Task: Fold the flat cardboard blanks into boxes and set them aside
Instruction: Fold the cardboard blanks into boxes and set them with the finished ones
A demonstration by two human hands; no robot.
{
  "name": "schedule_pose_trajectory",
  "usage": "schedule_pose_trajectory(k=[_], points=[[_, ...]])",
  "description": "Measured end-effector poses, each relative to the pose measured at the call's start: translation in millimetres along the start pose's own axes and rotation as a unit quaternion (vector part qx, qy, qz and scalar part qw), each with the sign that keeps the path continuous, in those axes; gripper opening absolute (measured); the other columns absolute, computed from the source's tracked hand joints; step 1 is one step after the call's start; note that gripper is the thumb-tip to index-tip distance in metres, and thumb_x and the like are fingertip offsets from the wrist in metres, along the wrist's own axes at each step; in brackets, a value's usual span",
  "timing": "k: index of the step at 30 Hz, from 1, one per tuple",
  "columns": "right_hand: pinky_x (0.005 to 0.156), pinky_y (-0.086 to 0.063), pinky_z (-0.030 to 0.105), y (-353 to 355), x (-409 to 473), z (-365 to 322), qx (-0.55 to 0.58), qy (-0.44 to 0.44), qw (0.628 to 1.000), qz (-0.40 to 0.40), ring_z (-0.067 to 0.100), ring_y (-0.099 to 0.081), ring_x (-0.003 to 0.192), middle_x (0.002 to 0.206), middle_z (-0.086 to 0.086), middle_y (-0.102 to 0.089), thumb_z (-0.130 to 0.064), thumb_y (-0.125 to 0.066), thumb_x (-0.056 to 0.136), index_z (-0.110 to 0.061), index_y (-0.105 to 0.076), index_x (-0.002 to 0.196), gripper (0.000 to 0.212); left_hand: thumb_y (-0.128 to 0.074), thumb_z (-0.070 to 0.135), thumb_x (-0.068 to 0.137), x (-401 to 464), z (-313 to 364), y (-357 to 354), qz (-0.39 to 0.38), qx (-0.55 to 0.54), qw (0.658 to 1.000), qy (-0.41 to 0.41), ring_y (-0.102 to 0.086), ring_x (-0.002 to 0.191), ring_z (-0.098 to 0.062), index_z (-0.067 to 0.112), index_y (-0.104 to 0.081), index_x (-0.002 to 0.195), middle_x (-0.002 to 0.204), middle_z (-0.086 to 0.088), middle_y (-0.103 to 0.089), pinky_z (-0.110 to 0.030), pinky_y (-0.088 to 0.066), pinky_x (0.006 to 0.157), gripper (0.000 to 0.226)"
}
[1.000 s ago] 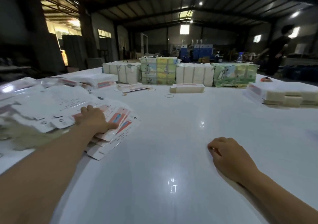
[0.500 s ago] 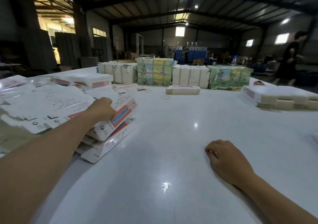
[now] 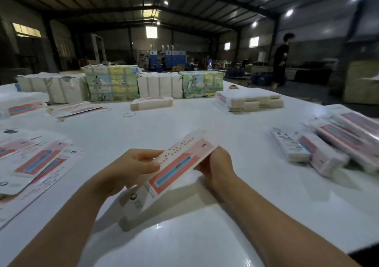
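Table (image 3: 184,123): broad glossy white top under both hands, reaching far beyond them.
Wrapped bundles (image 3: 111,83): a row along the far edge, well beyond the hands.
Flat blanks pile (image 3: 39,162): spread loosely on the table left of the left hand.
Folded boxes (image 3: 332,143): heaped on the table right of the right hand, well apart from it.
Blank stack (image 3: 249,100): squared pile, far beyond the right hand.
Cardboard blank (image 3: 174,164): held tilted between both hands above the table, pink and blue print facing up.
Left hand (image 3: 135,168): fingers and thumb pinching the blank's left edge.
Right hand (image 3: 217,166): fingers curled around the blank's right edge.
Rubber band (image 3: 129,114): on the table, beyond the hands.
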State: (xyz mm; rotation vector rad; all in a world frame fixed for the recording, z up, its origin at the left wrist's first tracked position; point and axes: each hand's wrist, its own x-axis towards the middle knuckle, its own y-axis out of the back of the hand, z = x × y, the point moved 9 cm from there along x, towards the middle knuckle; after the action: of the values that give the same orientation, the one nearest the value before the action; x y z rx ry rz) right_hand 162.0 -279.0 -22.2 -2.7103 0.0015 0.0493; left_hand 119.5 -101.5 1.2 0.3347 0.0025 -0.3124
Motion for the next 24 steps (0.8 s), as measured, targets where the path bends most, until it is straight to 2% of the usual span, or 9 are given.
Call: schedule_pose_trajectory(k=[2,4,5,7,9,12,18,21,24], points=[[0.051,-0.054,0.026,-1.5,3.1,4.9,0.112,-0.086,0.99,-0.025,0.022,-0.065,0.053,0.063,0.01,-0.068,-0.043,-0.037,0.098,-0.012,-0.065,0.075,0.048,-0.062,0.022,0.087,-3.1,-1.2,11.7,0.017,0.023,1.0,-0.005,-0.071,0.085,-0.015,0.053,-0.07,0.084,0.092,0.009,-0.072,-0.025,-0.056,0.056,0.032],[0.058,-0.057,0.027,-9.3,2.7,1.9,0.085,-0.113,0.986,-0.091,0.023,-0.066,0.06,0.071,0.012,-0.07,-0.058,-0.034,0.095,-0.011,-0.069,0.085,0.059,-0.058,0.02,0.092,-4.3,-3.0,23.5,0.045,0.069,0.997,-0.001,-0.07,0.082,-0.009,0.056,-0.066,0.087,0.087,0.015,-0.071,-0.02,-0.054,0.052,0.037],[0.054,-0.057,0.025,-12.2,1.5,0.3,0.04,-0.103,0.987,-0.113,0.023,-0.068,0.064,0.075,0.012,-0.071,-0.052,-0.038,0.096,-0.01,-0.069,0.091,0.052,-0.056,0.023,0.094,-3.9,-5.0,28.6,0.069,0.126,0.99,0.005,-0.07,0.08,-0.008,0.056,-0.062,0.099,0.085,0.018,-0.07,-0.017,-0.052,0.052,0.033],[0.045,-0.053,0.024,-18.3,-0.6,0.5,-0.036,-0.075,0.988,-0.133,0.021,-0.07,0.066,0.077,0.011,-0.073,-0.028,-0.044,0.1,-0.004,-0.062,0.097,0.031,-0.047,0.043,0.095,-3.4,-0.1,35.5,0.135,0.375,0.917,0.013,-0.063,0.081,-0.012,0.048,-0.044,0.131,0.1,0.02,-0.063,-0.018,-0.049,0.061,0.036],[0.046,-0.054,0.026,-23.7,-3.0,2.0,-0.056,-0.061,0.988,-0.128,0.024,-0.071,0.067,0.079,0.014,-0.073,-0.016,-0.045,0.1,0.004,-0.057,0.094,0.023,-0.037,0.069,0.085,-0.7,9.8,22.8,0.184,0.546,0.817,-0.016,-0.047,0.101,-0.01,0.033,-0.022,0.148,0.129,0.008,-0.047,-0.032,-0.047,0.084,0.075],[0.051,-0.055,0.029,-30.6,-6.0,3.0,-0.054,-0.048,0.987,-0.146,0.029,-0.071,0.068,0.084,0.019,-0.072,-0.01,-0.048,0.098,0.014,-0.056,0.098,0.025,-0.044,0.084,0.068,3.9,18.2,-8.2,0.203,0.563,0.798,-0.067,-0.036,0.12,-0.018,0.023,-0.01,0.151,0.142,0.003,-0.033,-0.041,-0.036,0.104,0.108],[0.065,-0.06,0.034,-37.5,-12.5,-4.6,0.049,-0.062,0.97,-0.228,0.028,-0.071,0.084,0.093,0.017,-0.072,-0.01,-0.05,0.09,-0.003,-0.063,0.104,0.021,-0.077,0.058,0.061,-15.9,65.9,-24.2,0.298,0.524,0.754,-0.262,-0.051,0.102,-0.028,0.005,-0.043,0.137,0.12,-0.011,-0.055,-0.041,-0.047,0.086,0.099],[0.056,-0.059,0.029,-39.5,-17.8,-0.2,-0.013,-0.085,0.958,-0.273,0.027,-0.07,0.082,0.098,0.018,-0.07,-0.012,-0.061,0.076,-0.004,-0.066,0.107,0.033,-0.082,0.055,0.055,-22.7,68.0,-29.9,0.282,0.55,0.732,-0.288,-0.056,0.095,-0.032,0.002,-0.049,0.131,0.114,-0.013,-0.058,-0.043,-0.049,0.081,0.099],[0.048,-0.054,0.024,-41.3,-21.1,1.6,-0.089,-0.074,0.947,-0.299,0.019,-0.067,0.074,0.092,0.011,-0.07,-0.017,-0.07,0.076,-0.014,-0.075,0.098,0.023,-0.086,0.053,0.05,-25.8,65.4,-32.2,0.26,0.564,0.732,-0.281,-0.059,0.091,-0.031,0.003,-0.053,0.127,0.111,-0.011,-0.061,-0.041,-0.051,0.076,0.098]])
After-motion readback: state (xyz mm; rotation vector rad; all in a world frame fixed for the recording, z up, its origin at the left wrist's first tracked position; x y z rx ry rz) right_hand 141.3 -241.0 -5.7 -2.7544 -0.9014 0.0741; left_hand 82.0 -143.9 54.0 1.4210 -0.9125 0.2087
